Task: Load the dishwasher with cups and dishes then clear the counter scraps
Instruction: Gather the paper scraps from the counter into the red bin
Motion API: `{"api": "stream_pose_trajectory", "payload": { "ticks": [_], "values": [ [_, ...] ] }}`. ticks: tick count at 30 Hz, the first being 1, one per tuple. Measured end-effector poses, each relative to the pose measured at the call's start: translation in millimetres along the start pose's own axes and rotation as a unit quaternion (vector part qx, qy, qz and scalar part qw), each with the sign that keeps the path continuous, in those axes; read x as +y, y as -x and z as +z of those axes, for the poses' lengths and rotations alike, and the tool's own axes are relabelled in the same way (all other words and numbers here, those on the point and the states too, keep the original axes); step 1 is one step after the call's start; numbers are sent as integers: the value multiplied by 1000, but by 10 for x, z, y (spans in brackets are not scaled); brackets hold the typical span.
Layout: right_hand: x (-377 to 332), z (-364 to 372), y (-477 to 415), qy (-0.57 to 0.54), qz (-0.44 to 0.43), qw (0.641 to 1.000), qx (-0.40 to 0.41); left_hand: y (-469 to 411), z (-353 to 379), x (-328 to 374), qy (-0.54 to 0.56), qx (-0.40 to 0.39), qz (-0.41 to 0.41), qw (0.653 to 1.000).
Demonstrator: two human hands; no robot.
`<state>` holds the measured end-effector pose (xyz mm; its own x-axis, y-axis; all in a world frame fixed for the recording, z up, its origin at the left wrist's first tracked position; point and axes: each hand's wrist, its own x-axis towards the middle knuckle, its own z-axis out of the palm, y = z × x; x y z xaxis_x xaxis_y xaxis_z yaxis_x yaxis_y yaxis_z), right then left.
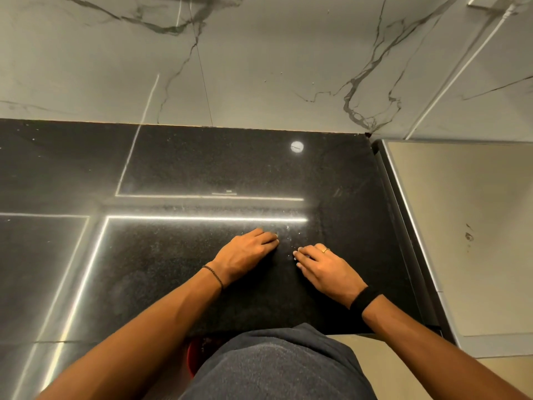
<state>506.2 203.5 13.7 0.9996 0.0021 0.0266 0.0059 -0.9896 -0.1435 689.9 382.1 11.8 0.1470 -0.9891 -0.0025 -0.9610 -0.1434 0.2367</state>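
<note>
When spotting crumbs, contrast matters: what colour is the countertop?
Speckled black countertop, seen in the head view.

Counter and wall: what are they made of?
Counter: probably polished black granite; it is speckled and reflects the lights. Wall: glossy marble or marble-look tile, pale grey with dark veins and a thin joint line.

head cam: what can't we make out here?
- Scraps between left hand and right hand, head view: too small to identify.
- Red container below the counter edge: mostly hidden by the shirt; kind unclear.
- Anything under either palm: hidden by the hands themselves.
</note>
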Motion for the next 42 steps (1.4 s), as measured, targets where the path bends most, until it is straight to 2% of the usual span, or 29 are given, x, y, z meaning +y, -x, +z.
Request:
{"api": "stream_pose_trajectory", "payload": {
  "ticks": [6, 10, 16, 24, 27, 29, 32, 34, 39, 42],
  "values": [
    [-41, -6, 112, 50, -17, 997, -57, 62, -68, -86, 15, -53, 29, 998],
    [-65, 47, 181, 65, -24, 996, -51, 71, -110, -131, 5, -67, 47, 997],
    [-81, -41, 193, 90, -62, 994, 12, 77, -157, -208, -4, -64, 73, 995],
    [15, -64, 127, 54, -95, 994, 3, -19, -215, -148, -95, -39, 135, 986],
    [3, -30, 41, 36, -61, 997, 15, -83, -215, -103, -119, -43, 136, 983],
    [4, -26, -51, -23, 12, 998, 52, -124, -200, -72, -110, -37, 115, 987],
    [122, -101, -121, -186, 158, 957, 155, -148, -213, -32, -55, -5, 37, 998],
    [236, -171, -78, -220, 208, 936, 177, -141, -225, -14, -14, 23, -12, 1000],
    [313, -195, 37, -214, 226, 941, 130, -89, -208, 1, 26, 55, -69, 996],
    [210, -133, 31, -154, 173, 970, 77, -63, -182, 55, 43, 47, -73, 995]
  ]
}}
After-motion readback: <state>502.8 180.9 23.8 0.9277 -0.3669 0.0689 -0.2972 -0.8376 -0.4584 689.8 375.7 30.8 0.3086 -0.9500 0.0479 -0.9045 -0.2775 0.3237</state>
